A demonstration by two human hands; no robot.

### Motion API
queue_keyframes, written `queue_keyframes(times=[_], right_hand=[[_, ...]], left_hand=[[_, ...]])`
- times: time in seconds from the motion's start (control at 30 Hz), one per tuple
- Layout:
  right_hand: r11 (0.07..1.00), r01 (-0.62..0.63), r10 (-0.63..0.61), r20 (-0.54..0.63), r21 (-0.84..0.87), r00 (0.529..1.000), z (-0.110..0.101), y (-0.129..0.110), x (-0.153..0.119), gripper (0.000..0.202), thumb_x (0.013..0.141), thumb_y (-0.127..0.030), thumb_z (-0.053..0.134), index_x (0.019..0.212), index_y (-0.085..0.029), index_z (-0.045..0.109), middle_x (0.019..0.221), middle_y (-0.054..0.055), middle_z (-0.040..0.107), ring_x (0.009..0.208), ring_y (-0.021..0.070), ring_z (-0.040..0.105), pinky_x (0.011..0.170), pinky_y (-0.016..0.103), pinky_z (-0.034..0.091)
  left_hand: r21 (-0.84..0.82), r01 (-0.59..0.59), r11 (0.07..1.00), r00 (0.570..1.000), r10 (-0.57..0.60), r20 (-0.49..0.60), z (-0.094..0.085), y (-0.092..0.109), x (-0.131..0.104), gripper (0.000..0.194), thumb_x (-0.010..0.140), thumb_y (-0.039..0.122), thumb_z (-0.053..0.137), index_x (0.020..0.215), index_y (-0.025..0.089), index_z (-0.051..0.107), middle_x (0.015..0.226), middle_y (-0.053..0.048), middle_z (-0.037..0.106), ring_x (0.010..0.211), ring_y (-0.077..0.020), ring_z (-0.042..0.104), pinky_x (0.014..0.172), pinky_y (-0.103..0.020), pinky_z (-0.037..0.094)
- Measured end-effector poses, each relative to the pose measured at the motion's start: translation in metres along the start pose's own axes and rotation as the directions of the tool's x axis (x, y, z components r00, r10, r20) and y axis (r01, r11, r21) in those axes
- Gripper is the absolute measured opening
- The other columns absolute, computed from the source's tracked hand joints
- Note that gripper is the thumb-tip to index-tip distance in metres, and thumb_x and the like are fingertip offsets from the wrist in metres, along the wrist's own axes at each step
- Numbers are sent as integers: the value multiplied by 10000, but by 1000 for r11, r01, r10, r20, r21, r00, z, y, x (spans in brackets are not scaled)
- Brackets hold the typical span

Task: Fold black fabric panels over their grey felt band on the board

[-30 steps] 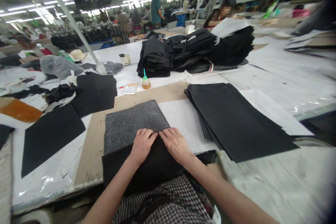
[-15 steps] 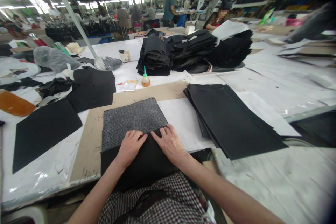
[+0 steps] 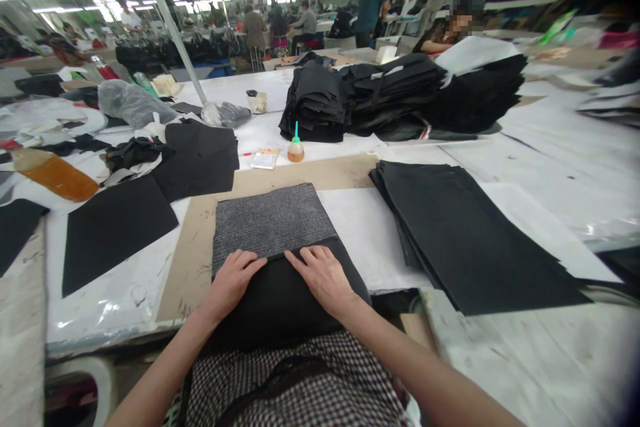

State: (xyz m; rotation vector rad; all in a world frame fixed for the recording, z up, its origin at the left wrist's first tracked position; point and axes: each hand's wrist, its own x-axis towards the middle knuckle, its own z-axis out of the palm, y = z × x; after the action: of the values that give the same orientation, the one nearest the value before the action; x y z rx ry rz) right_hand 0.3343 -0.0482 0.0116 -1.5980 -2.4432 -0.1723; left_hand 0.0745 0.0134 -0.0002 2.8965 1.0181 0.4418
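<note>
A black sheet (image 3: 280, 300) lies over the near part of a grey ribbed piece (image 3: 270, 217) at the table's front edge, against my checked clothing. My left hand (image 3: 235, 280) rests on the sheet's far edge at left, fingers slightly bent, thumb pointing inward. On the same edge to its right, my right hand (image 3: 325, 277) presses down with fingers and thumb apart. A small gap separates the two thumbs. I see no grip around the sheet. To the right is a stack of black sheets (image 3: 475, 233).
Beige board (image 3: 193, 247) lies beneath the work. Beyond it stands a small bottle (image 3: 296, 150) with a green nozzle. Large black bundles (image 3: 390, 93) lie farther back. At left are another black sheet (image 3: 120, 233) and an orange-filled bottle (image 3: 55, 173). A person (image 3: 450, 30) sits across the table.
My view has turned left, so the table's things sit farther right. Both hands have shifted left along the black sheet's edge, and the gap between my thumbs is slightly wider.
</note>
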Motion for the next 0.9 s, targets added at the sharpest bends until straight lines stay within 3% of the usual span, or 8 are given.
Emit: queue_keyframes(times=[0.13,0.3,0.4,0.53,0.7,0.9], right_hand=[[1000,28,-28,25,-14,999,-4,-2,4,506,945,-129,504,1432,-260,466,1014,82,592,930,253,519,852,436,447],[998,47,-46,19,-39,999,-3,-7,10,429,952,-145,507,1373,-230,519,1048,94,587,1005,270,512,926,469,433],[996,87,-87,-2,-6,996,1,-23,18,368,957,-145,506,1323,-160,542,1148,117,572,1101,273,488,950,427,447],[991,131,-131,-11,40,991,10,-52,31,309,966,-140,487,1267,-136,557,1109,107,573,1018,247,504,882,380,491],[991,127,-127,-3,38,992,15,-65,36,354,948,-114,492,1299,-112,528,1086,120,567,992,256,503,858,395,506],[993,117,-117,21,29,993,10,-69,38,447,977,-154,454,1420,-208,447,1054,94,575,943,248,502,814,404,501]], left_hand=[[12,0,1000,1000,0,-6,-4,-7,-12,348,983,134,438,1281,236,586,1138,-78,602,1008,-209,508,903,-379,441],[95,-44,995,998,40,41,-10,-5,-10,367,971,130,466,1299,252,576,1125,-73,603,1005,-218,516,883,-381,424],[132,-49,990,996,39,80,-15,0,-7,369,980,150,468,1327,243,551,1133,-77,598,1023,-226,512,894,-387,416],[119,-17,993,998,10,56,-16,-2,-11,371,976,166,481,1334,239,546,1104,-71,600,999,-220,517,886,-381,431],[18,60,998,998,-60,0,-15,-25,-38,348,977,165,462,1295,243,580,1097,-73,608,985,-205,534,884,-367,467],[26,76,997,997,-76,-4,-16,-45,-67,376,986,155,427,1323,252,563,1138,-80,594,1005,-214,542,910,-391,462]])
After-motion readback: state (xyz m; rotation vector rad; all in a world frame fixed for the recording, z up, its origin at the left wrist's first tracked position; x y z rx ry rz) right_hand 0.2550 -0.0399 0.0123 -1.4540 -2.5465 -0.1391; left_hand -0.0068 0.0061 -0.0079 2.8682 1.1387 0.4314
